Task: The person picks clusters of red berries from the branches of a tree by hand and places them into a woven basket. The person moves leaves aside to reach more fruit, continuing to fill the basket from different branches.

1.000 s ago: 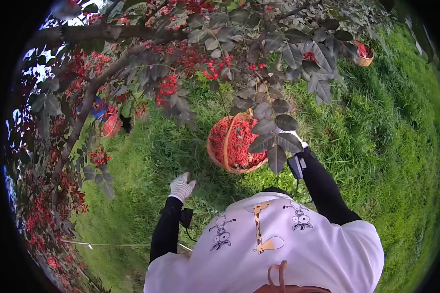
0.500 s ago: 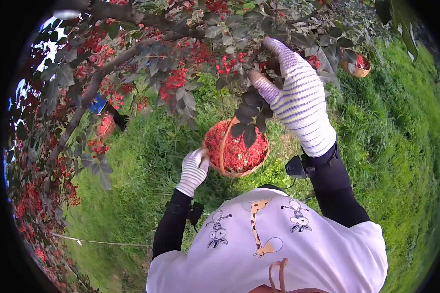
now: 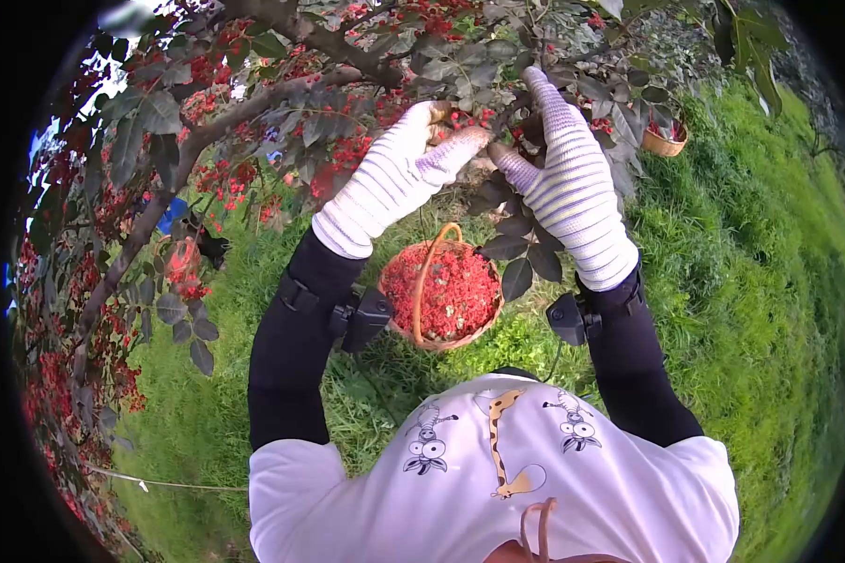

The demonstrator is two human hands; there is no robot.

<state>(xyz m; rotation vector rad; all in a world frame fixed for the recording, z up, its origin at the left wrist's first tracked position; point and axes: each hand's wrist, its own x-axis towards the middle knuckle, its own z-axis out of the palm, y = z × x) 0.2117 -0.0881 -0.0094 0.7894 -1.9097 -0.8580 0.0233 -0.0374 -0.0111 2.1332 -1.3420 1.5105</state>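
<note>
Above the round tan wicker basket [image 3: 441, 344], the striped-gloved left hand [image 3: 377, 190] is nearly closed at small red berries [image 3: 472, 119] and the matching right hand [image 3: 577, 197] half-curled by dark oval leaves [image 3: 505, 247], either hold unclear, so tugging hard might scatter fruit outside it.

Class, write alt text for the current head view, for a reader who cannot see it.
The left hand and right hand, in striped gloves, reach among red berry clusters on a leafy tree, above a wicker basket of red berries on grass.
</note>
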